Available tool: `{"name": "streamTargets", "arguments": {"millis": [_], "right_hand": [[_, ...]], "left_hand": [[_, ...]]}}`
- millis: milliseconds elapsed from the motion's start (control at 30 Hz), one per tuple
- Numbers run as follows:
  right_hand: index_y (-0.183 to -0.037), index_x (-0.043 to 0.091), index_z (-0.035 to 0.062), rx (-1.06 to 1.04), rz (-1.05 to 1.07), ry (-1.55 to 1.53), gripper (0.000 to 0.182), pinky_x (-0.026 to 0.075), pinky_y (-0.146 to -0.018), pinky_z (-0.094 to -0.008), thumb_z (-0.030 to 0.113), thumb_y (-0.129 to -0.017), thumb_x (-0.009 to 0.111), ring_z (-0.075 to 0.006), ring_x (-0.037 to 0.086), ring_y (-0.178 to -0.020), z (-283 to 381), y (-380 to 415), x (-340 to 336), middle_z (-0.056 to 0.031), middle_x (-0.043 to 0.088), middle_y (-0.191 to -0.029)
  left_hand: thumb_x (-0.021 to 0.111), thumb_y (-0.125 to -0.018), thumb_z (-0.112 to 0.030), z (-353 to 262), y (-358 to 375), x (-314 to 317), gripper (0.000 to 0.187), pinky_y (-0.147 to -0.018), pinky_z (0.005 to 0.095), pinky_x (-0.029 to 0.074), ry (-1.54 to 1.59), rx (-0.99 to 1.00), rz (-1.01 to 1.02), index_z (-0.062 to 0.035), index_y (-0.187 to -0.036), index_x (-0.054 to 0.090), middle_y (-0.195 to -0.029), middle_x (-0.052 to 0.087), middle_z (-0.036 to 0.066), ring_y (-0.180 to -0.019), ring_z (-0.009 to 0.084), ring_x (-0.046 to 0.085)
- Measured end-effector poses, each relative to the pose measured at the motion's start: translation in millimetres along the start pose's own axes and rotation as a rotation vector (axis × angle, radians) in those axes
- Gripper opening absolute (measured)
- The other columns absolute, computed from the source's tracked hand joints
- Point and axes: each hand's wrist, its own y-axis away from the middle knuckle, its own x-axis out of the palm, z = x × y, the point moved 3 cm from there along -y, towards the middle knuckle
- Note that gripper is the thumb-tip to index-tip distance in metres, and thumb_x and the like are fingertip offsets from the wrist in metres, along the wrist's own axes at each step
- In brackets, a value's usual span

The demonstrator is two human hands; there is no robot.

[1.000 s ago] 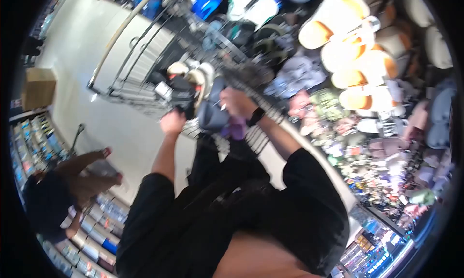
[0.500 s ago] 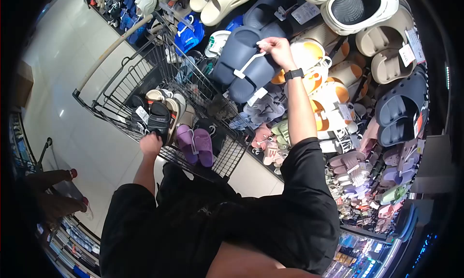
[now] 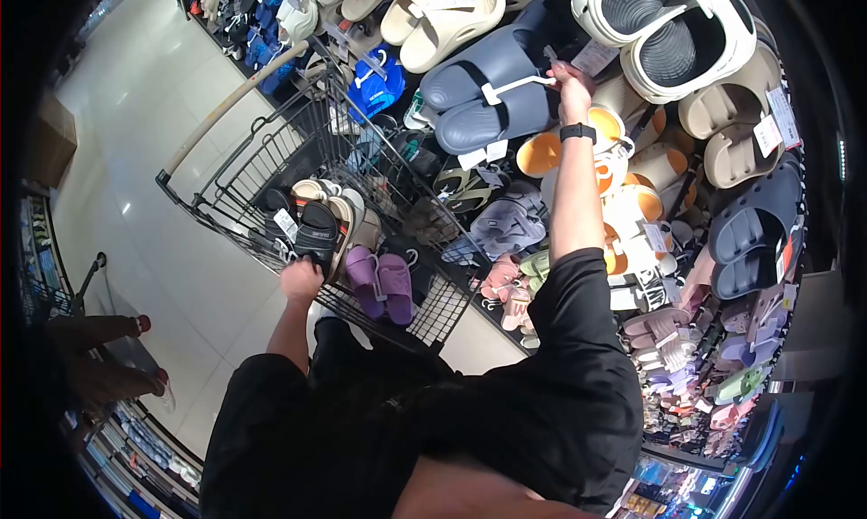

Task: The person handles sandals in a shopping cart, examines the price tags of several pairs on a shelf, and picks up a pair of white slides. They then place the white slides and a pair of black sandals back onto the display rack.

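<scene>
My right hand (image 3: 573, 88), with a dark watch on its wrist, is closed on the white hanger of a pair of slate-blue slides (image 3: 492, 90) in front of the shoe rack. The slides lie sideways, joined by the hanger. My left hand (image 3: 301, 280) is closed at the near side of the black wire cart (image 3: 235, 185), beside black slides (image 3: 318, 228); whether it grips the rim or a slide is unclear. Purple slides (image 3: 395, 289) and beige sandals (image 3: 341, 214) lie in the cart.
Racks of hanging footwear fill the right side, with cream slides (image 3: 442, 23) and white clogs (image 3: 673, 45) near the top. A person's legs (image 3: 108, 356) show at the lower left. A cardboard box (image 3: 54, 140) stands at the far left.
My right hand has moved right, and the slate-blue slides have turned from hanging steeply to lying more sideways near the rack. The view has shifted slightly; my left hand stays at the cart.
</scene>
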Motion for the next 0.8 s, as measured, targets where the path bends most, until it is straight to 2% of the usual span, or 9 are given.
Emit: {"name": "streamTargets", "arguments": {"millis": [133, 200, 400, 467, 567, 667, 733, 767, 800], "right_hand": [[-0.087, 0.070, -0.0038, -0.021, -0.027, -0.029, 0.010, 0.049, -0.054, -0.0279, 0.003, -0.082, 0.067, -0.0168, 0.062, -0.061, 23.3, -2.8, 1.4, -0.0100, 0.068, -0.075], [-0.086, 0.070, -0.0042, 0.015, -0.062, -0.055, 0.010, 0.054, -0.053, -0.0322, 0.004, -0.080, 0.068, -0.0196, 0.063, -0.063, 32.2, -11.4, 0.8, -0.0111, 0.068, -0.078], [-0.091, 0.072, -0.0029, 0.007, -0.012, 0.068, 0.015, 0.056, -0.054, -0.0320, 0.008, -0.081, 0.073, -0.0176, 0.064, -0.067, 44.3, -29.9, 17.4, -0.0092, 0.068, -0.081], [-0.099, 0.071, -0.0023, 0.068, -0.011, 0.087, 0.017, 0.059, -0.057, -0.0314, 0.008, -0.085, 0.068, -0.0200, 0.067, -0.070, 49.2, -22.5, 18.4, -0.0106, 0.069, -0.089], [-0.099, 0.070, -0.0018, 0.086, -0.137, 0.022, 0.017, 0.058, -0.059, -0.0310, 0.008, -0.084, 0.069, -0.0188, 0.066, -0.072, 44.3, -17.0, 7.4, -0.0105, 0.069, -0.091], [-0.098, 0.070, -0.0004, -0.327, -0.384, 0.365, 0.017, 0.055, -0.060, -0.0284, 0.010, -0.084, 0.069, -0.0172, 0.066, -0.076, 26.5, 15.1, -17.8, -0.0101, 0.070, -0.092], [-0.092, 0.072, 0.0015, -0.359, -0.430, 0.296, 0.019, 0.051, -0.075, -0.0332, 0.013, -0.078, 0.073, -0.0216, 0.068, -0.077, 7.6, 52.9, -20.8, -0.0148, 0.071, -0.092], [-0.094, 0.072, 0.0012, -0.346, -0.461, 0.491, 0.025, 0.051, -0.080, -0.0346, 0.017, -0.076, 0.075, -0.0272, 0.068, -0.084, 1.5, 66.0, -26.3, -0.0169, 0.070, -0.096], [-0.096, 0.071, 0.0005, -0.339, -0.458, 0.586, 0.028, 0.051, -0.081, -0.0353, 0.019, -0.075, 0.076, -0.0288, 0.067, -0.087, -0.8, 68.1, -30.1, -0.0178, 0.070, -0.097]], "left_hand": [[0.061, -0.079, -0.031, 1.0, -2.5, 2.0, 0.027, -0.070, 0.0438, 0.054, 0.047, 0.021, -0.039, -0.0051, -0.083, 0.067, -0.078, 0.069, 0.014, -0.072, 0.0316, 0.068], [0.060, -0.079, -0.030, 0.0, -3.0, -0.4, 0.026, -0.070, 0.0440, 0.054, 0.063, 0.030, -0.056, -0.0046, -0.082, 0.066, -0.076, 0.069, 0.015, -0.071, 0.0319, 0.068], [0.059, -0.082, -0.033, -2.0, -7.8, -0.9, 0.028, -0.071, 0.0434, 0.054, 0.029, 0.017, -0.024, -0.0061, -0.086, 0.067, -0.081, 0.070, 0.014, -0.075, 0.0305, 0.069], [0.059, -0.082, -0.033, -2.7, -10.1, -1.7, 0.028, -0.072, 0.0431, 0.054, 0.027, 0.014, -0.004, -0.0071, -0.087, 0.067, -0.083, 0.070, 0.013, -0.076, 0.0301, 0.069], [0.058, -0.083, -0.033, -3.9, -12.6, -2.0, 0.027, -0.072, 0.0425, 0.054, 0.005, 0.023, 0.004, -0.0079, -0.087, 0.067, -0.083, 0.070, 0.013, -0.076, 0.0297, 0.069], [0.058, -0.082, -0.032, -5.0, -13.5, 0.3, 0.026, -0.071, 0.0422, 0.054, 0.016, 0.050, -0.034, -0.0078, -0.084, 0.067, -0.081, 0.069, 0.012, -0.074, 0.0296, 0.068], [0.059, -0.081, -0.031, -2.5, -16.8, 1.3, 0.025, -0.069, 0.0421, 0.055, 0.026, 0.066, -0.071, -0.0074, -0.082, 0.066, -0.078, 0.069, 0.012, -0.073, 0.0295, 0.068], [0.059, -0.081, -0.031, -2.0, -17.0, 2.3, 0.025, -0.069, 0.0420, 0.055, 0.025, 0.079, -0.083, -0.0072, -0.080, 0.065, -0.077, 0.069, 0.012, -0.073, 0.0294, 0.068], [0.059, -0.080, -0.031, -2.1, -17.9, 4.2, 0.025, -0.068, 0.0419, 0.055, 0.024, 0.096, -0.095, -0.0070, -0.078, 0.065, -0.076, 0.068, 0.012, -0.072, 0.0294, 0.068]]}}
